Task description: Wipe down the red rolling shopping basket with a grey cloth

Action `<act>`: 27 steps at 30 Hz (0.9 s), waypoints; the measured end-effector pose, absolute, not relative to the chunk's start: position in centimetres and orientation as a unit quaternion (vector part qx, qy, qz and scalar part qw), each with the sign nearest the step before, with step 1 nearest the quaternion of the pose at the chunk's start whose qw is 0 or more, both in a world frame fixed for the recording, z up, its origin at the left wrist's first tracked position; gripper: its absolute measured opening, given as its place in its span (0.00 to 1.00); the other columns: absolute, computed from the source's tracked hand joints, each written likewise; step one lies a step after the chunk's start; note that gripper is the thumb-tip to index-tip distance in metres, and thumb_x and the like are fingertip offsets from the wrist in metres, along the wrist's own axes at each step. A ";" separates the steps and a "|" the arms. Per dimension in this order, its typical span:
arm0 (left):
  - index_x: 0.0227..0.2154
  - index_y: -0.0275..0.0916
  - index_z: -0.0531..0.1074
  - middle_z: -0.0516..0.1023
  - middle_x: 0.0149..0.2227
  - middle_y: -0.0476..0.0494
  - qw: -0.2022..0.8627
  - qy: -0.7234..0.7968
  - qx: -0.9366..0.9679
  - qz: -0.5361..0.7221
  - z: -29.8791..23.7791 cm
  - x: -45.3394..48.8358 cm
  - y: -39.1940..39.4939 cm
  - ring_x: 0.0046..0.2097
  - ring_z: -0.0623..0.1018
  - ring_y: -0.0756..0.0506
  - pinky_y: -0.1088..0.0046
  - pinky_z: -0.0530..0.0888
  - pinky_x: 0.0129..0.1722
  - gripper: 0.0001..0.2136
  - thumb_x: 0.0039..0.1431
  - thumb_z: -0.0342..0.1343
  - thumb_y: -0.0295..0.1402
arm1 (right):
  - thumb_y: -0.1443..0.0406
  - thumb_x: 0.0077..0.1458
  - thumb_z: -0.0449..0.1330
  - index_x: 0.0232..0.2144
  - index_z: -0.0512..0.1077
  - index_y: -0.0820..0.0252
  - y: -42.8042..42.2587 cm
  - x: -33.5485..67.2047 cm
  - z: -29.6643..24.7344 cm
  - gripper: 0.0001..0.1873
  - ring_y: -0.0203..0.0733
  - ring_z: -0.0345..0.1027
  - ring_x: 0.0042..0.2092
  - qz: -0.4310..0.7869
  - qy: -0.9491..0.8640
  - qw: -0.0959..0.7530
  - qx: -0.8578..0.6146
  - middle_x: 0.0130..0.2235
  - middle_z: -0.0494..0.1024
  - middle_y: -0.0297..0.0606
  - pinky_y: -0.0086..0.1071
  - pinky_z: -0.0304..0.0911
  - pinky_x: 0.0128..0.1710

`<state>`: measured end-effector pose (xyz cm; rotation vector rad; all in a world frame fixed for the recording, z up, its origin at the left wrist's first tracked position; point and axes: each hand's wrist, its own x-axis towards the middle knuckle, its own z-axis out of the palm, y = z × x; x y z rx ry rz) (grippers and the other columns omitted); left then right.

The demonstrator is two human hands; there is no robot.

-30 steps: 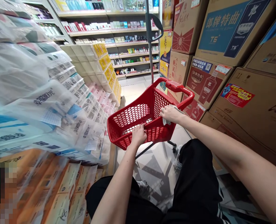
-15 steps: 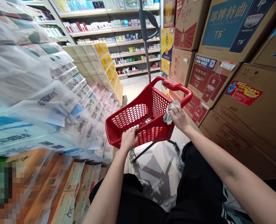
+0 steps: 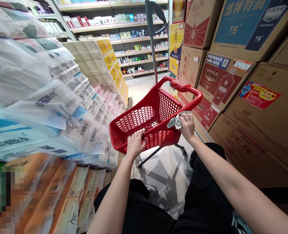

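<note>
A red plastic shopping basket (image 3: 144,118) on a wheeled frame stands in the aisle in front of me, empty inside. My left hand (image 3: 135,144) grips the basket's near rim, fingers curled over the edge. My right hand (image 3: 187,125) is closed on a grey cloth (image 3: 175,121) and presses it against the basket's right side wall, just below the red handle (image 3: 182,87). A grey pull-handle pole (image 3: 153,39) rises behind the basket.
Stacked plastic-wrapped tissue packs (image 3: 48,97) fill the left side, orange packs (image 3: 56,195) below them. Cardboard boxes (image 3: 243,74) are piled high on the right. Store shelves (image 3: 124,35) stand at the far end. A narrow tiled floor strip (image 3: 163,172) runs between.
My right hand with the cloth has slid from the basket's near right corner along the right side toward the handle. The left hand has kept its grip on the rim.
</note>
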<state>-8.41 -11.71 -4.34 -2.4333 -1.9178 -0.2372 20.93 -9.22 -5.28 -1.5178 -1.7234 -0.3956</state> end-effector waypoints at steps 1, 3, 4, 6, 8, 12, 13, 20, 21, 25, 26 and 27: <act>0.46 0.42 0.64 0.73 0.46 0.40 0.017 -0.617 -0.783 -0.077 -4.4 -8.4 -11.8 0.49 0.69 0.40 0.63 0.62 0.45 0.15 0.56 0.46 0.36 | 0.66 0.57 0.49 0.41 0.71 0.60 -9.2 20.7 -5.1 0.13 0.49 0.55 0.49 -0.156 -0.674 0.398 -0.602 0.45 0.70 0.46 0.40 0.57 0.48; 0.47 0.42 0.64 0.72 0.46 0.40 0.017 -0.616 -0.783 -0.080 -4.4 -8.4 -12.0 0.49 0.69 0.40 0.63 0.62 0.45 0.15 0.57 0.46 0.36 | 0.65 0.57 0.49 0.41 0.70 0.61 -9.1 20.3 -4.8 0.13 0.49 0.56 0.47 -0.155 -0.650 0.409 -0.621 0.44 0.69 0.47 0.40 0.57 0.47; 0.47 0.42 0.64 0.72 0.47 0.40 0.017 -0.615 -0.784 -0.082 -4.5 -8.4 -12.1 0.49 0.69 0.40 0.63 0.62 0.45 0.16 0.57 0.46 0.37 | 0.65 0.57 0.48 0.42 0.70 0.62 -9.0 20.2 -4.7 0.14 0.49 0.56 0.46 -0.155 -0.636 0.412 -0.634 0.44 0.69 0.47 0.40 0.57 0.46; 0.48 0.42 0.63 0.72 0.47 0.40 0.017 -0.613 -0.785 -0.088 -4.6 -8.3 -12.2 0.49 0.69 0.40 0.63 0.62 0.45 0.16 0.57 0.46 0.37 | 0.66 0.58 0.47 0.43 0.69 0.63 -8.9 19.8 -4.7 0.15 0.49 0.56 0.46 -0.154 -0.613 0.405 -0.661 0.44 0.68 0.47 0.39 0.58 0.45; 0.49 0.42 0.63 0.72 0.47 0.40 0.018 -0.613 -0.784 -0.094 -4.7 -8.3 -12.2 0.49 0.69 0.40 0.63 0.62 0.45 0.17 0.57 0.46 0.37 | 0.66 0.59 0.46 0.43 0.69 0.62 -8.8 19.3 -4.9 0.15 0.49 0.56 0.46 -0.151 -0.607 0.385 -0.679 0.45 0.67 0.47 0.37 0.58 0.44; 0.48 0.42 0.63 0.72 0.48 0.40 0.025 -0.611 -0.784 -0.103 -4.8 -8.1 -12.0 0.50 0.69 0.40 0.62 0.62 0.45 0.17 0.56 0.47 0.38 | 0.64 0.61 0.44 0.44 0.70 0.60 -9.2 17.1 -6.0 0.16 0.49 0.54 0.49 -0.128 -0.648 0.312 -0.683 0.50 0.65 0.47 0.36 0.59 0.43; 0.48 0.42 0.63 0.72 0.48 0.40 0.027 -0.610 -0.785 -0.104 -4.8 -8.0 -12.0 0.50 0.69 0.40 0.62 0.62 0.45 0.16 0.56 0.47 0.38 | 0.64 0.61 0.44 0.45 0.69 0.59 -9.4 16.3 -6.3 0.17 0.49 0.53 0.50 -0.119 -0.665 0.286 -0.680 0.51 0.64 0.47 0.35 0.59 0.43; 0.48 0.41 0.62 0.72 0.48 0.40 0.035 -0.618 -0.779 -0.101 -4.4 -7.3 -12.2 0.50 0.69 0.40 0.62 0.62 0.45 0.17 0.57 0.45 0.39 | 0.66 0.63 0.40 0.47 0.67 0.59 -10.8 9.7 -8.2 0.18 0.47 0.54 0.50 -0.104 -0.795 0.189 -0.567 0.54 0.63 0.45 0.36 0.56 0.47; 0.49 0.41 0.62 0.72 0.47 0.40 0.035 -0.619 -0.778 -0.098 -4.4 -7.3 -12.3 0.50 0.69 0.40 0.62 0.63 0.45 0.17 0.57 0.45 0.39 | 0.66 0.63 0.40 0.46 0.68 0.59 -10.8 9.5 -8.3 0.18 0.47 0.54 0.49 -0.112 -0.810 0.192 -0.542 0.53 0.64 0.44 0.36 0.56 0.47; 0.49 0.41 0.62 0.71 0.48 0.39 0.027 -0.628 -0.773 -0.091 -4.2 -7.6 -12.5 0.51 0.69 0.40 0.62 0.62 0.45 0.17 0.57 0.45 0.39 | 0.67 0.62 0.42 0.45 0.69 0.60 -9.7 12.1 -7.7 0.17 0.47 0.55 0.46 -0.147 -0.829 0.194 -0.503 0.50 0.67 0.47 0.37 0.55 0.44; 0.49 0.41 0.62 0.71 0.48 0.39 0.026 -0.628 -0.772 -0.093 -4.2 -7.7 -12.5 0.51 0.68 0.40 0.62 0.62 0.45 0.17 0.57 0.45 0.38 | 0.67 0.62 0.43 0.45 0.69 0.61 -9.2 13.4 -7.3 0.17 0.48 0.55 0.46 -0.156 -0.822 0.193 -0.513 0.49 0.67 0.47 0.37 0.55 0.43; 0.49 0.41 0.62 0.71 0.48 0.39 0.025 -0.627 -0.773 -0.095 -4.3 -7.8 -12.5 0.51 0.68 0.40 0.62 0.62 0.45 0.17 0.57 0.46 0.38 | 0.67 0.62 0.43 0.45 0.69 0.61 -8.7 14.9 -6.9 0.17 0.48 0.55 0.45 -0.166 -0.809 0.192 -0.529 0.48 0.67 0.48 0.38 0.55 0.42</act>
